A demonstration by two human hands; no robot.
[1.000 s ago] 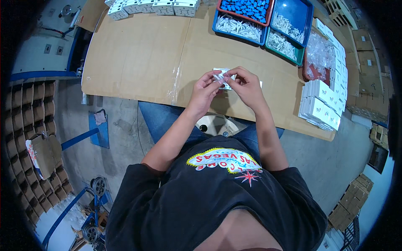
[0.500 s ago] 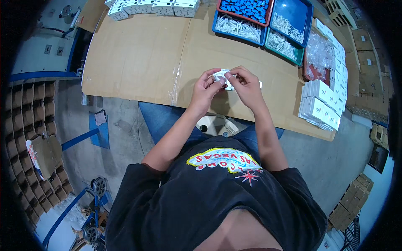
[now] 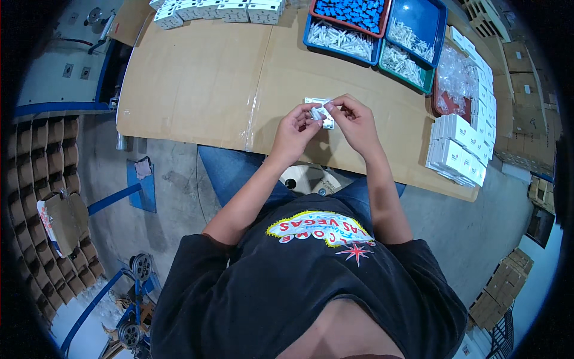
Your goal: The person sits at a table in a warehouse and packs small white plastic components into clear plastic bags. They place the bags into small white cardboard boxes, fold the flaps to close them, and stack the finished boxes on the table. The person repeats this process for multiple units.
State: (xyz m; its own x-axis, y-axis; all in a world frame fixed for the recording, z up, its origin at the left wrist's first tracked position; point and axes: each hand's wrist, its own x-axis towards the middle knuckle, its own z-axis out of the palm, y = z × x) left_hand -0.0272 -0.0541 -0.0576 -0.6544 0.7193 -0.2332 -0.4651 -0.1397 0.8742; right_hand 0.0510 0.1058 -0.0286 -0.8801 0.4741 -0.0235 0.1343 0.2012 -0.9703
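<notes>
Both of my hands meet above the cardboard-covered table, close to its near edge. My left hand [image 3: 293,133] pinches a small whitish, see-through plastic piece [image 3: 317,113] between thumb and fingers. From the other side, my right hand [image 3: 357,127] has its thumb and forefinger closed at that piece's right end. The piece is too small to tell its exact kind. Right beneath the fingers lies a small white box [image 3: 328,124] with dark printing, partly covered by the hands.
Blue and green trays [image 3: 426,81] of small white plugs stand at the back right, with a red tray [image 3: 382,32] of blue pieces. Clear plastic bags [image 3: 455,75] fill another tray. White boxes [image 3: 457,146] are stacked at right; more boxes [image 3: 263,12] line the far edge.
The hands have parted slightly, and the see-through piece now shows between them. More of the white box underneath is uncovered.
</notes>
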